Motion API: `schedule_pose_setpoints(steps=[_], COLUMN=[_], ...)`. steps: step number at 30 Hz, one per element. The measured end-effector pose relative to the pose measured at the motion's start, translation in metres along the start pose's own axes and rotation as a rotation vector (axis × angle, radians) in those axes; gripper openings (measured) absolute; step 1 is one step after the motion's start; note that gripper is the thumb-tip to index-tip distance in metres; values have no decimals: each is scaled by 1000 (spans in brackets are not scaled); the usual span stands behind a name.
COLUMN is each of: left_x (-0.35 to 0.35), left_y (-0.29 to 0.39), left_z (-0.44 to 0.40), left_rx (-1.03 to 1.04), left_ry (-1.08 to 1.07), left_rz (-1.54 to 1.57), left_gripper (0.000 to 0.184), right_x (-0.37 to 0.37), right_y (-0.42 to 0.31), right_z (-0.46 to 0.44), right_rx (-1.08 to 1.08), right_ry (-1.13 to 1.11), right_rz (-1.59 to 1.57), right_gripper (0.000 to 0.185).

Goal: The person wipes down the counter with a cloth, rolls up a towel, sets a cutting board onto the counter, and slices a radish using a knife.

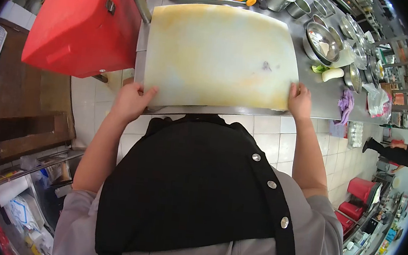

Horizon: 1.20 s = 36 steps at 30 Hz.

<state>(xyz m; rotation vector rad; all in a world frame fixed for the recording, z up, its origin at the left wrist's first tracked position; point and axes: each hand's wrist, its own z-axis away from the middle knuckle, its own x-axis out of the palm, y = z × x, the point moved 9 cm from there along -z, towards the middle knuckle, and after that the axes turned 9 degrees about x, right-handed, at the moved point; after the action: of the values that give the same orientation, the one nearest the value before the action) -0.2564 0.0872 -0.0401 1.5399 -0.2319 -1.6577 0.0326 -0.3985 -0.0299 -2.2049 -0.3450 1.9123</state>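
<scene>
Where the cutting board (pixel 215 60) lies along the near edge of the steel tabletop (pixel 320 105), the left hand (pixel 132 102) and right hand (pixel 300 101) hold its near left and near right corners, a spread that probably steadies it evenly. The fingers of both appear closed on these corners, though their undersides are hidden. Both forearms reach forward, elbows apart. Metal bowls (pixel 316 36) stand to the right.

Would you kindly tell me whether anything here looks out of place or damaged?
The pale board has yellowish staining and a dark smudge toward its right side, so it looks soiled. A purple cloth lies crumpled at the edge of the counter.
</scene>
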Motion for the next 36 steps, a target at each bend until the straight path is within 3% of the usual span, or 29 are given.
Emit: schedule_pose_setpoints(steps=[5, 8, 12, 22, 36], left_x=[-27, 0, 17, 14, 11], left_y=[6, 4, 3, 2, -5], left_z=[5, -5, -3, -2, 3], left_rx=[-143, -136, -142, -129, -215], left_ry=[-114, -201, -270, -395, -299], left_rz=[64, 95, 208, 179, 170], left_gripper=[56, 53, 49, 45, 40], right_x=[-3, 0, -6, -2, -9], right_y=[-8, 2, -1, -2, 2], right_z=[2, -1, -2, 10, 23], right_rx=[-14, -75, -37, 2, 29], right_ry=[-19, 98, 27, 106, 43], right_rz=[-39, -29, -117, -119, -140], right_gripper=[46, 43, 41, 44, 40])
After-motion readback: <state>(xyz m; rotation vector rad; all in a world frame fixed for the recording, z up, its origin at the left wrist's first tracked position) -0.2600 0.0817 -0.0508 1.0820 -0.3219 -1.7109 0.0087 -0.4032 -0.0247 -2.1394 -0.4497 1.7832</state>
